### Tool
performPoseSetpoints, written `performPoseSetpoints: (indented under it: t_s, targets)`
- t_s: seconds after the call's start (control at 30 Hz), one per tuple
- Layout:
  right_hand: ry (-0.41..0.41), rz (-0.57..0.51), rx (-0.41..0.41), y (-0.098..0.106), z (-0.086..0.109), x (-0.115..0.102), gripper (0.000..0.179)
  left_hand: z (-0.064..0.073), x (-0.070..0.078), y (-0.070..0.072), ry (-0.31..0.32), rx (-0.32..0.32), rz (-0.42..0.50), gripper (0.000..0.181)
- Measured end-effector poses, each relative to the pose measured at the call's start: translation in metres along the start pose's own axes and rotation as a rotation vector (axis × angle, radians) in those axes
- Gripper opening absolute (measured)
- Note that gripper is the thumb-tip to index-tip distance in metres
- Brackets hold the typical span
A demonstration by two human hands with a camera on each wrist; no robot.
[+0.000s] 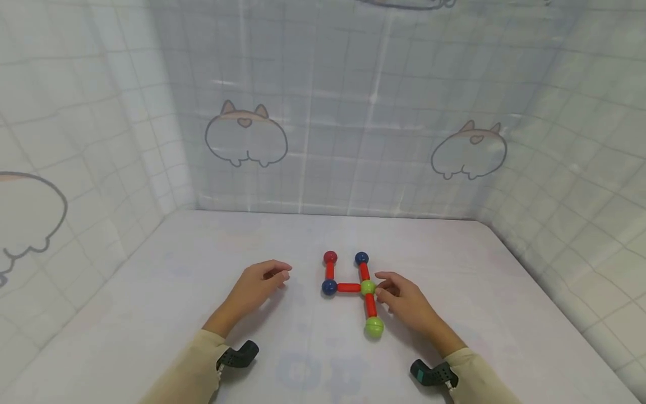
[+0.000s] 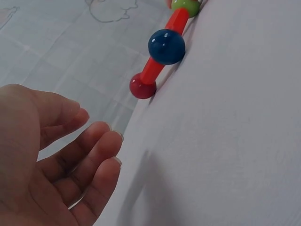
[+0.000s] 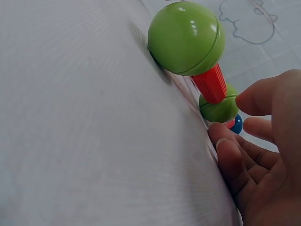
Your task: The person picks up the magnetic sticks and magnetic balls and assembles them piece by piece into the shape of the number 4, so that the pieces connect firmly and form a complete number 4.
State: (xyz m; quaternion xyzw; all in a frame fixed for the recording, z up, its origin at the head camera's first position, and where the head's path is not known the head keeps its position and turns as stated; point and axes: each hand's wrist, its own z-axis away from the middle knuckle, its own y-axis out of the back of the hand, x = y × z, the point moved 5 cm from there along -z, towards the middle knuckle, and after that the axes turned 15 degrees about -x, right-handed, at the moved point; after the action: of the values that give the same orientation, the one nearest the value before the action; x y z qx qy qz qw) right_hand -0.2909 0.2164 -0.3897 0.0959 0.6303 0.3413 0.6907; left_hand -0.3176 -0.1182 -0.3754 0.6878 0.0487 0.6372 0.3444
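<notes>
A figure of red rods and coloured balls lies on the white table. Its left rod (image 1: 330,271) joins a dark red ball (image 1: 330,257) to a blue ball (image 1: 330,287). A cross rod (image 1: 349,288) runs from there to a green ball (image 1: 368,288), which also bears a rod to a far blue ball (image 1: 361,258) and one to a near green ball (image 1: 374,327). My right hand (image 1: 406,303) is at the middle green ball's right side, fingers loosely bent; whether they touch it, I cannot tell. Left of the figure, my left hand (image 1: 257,289) holds nothing, fingers relaxed.
The white table (image 1: 151,314) is walled at the back and both sides by pale gridded sheeting (image 1: 328,140) with cartoon animal drawings. A dark wrist device (image 1: 237,354) sits at the left cuff, and another device (image 1: 434,374) at the right cuff.
</notes>
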Motion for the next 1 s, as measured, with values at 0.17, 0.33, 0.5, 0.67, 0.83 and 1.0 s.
performPoseSetpoints:
  t_s: [0.17,0.33,0.5,0.67,0.83,1.0]
  targets:
    - [-0.005,0.0,-0.002,0.001,0.0,-0.001,0.042,-0.001,-0.003,0.002,0.013,-0.003,-0.003,0.025]
    - [0.006,-0.002,-0.008,0.001,0.0,-0.002,0.041,0.0,-0.002,0.003,0.002,0.0,-0.008,0.025]
    - [0.019,-0.007,-0.011,0.001,0.001,-0.002,0.04,0.001,-0.004,0.004,0.009,0.003,-0.015,0.024]
    - [0.025,-0.005,-0.013,0.0,0.001,-0.004,0.04,0.001,-0.007,0.006,0.018,-0.006,-0.013,0.025]
    - [0.014,-0.009,-0.008,0.0,0.0,-0.004,0.039,0.001,-0.006,0.01,0.021,-0.007,-0.012,0.026]
    - [0.025,-0.002,-0.005,0.001,-0.001,-0.005,0.038,0.0,-0.007,0.015,0.039,0.002,-0.024,0.027]
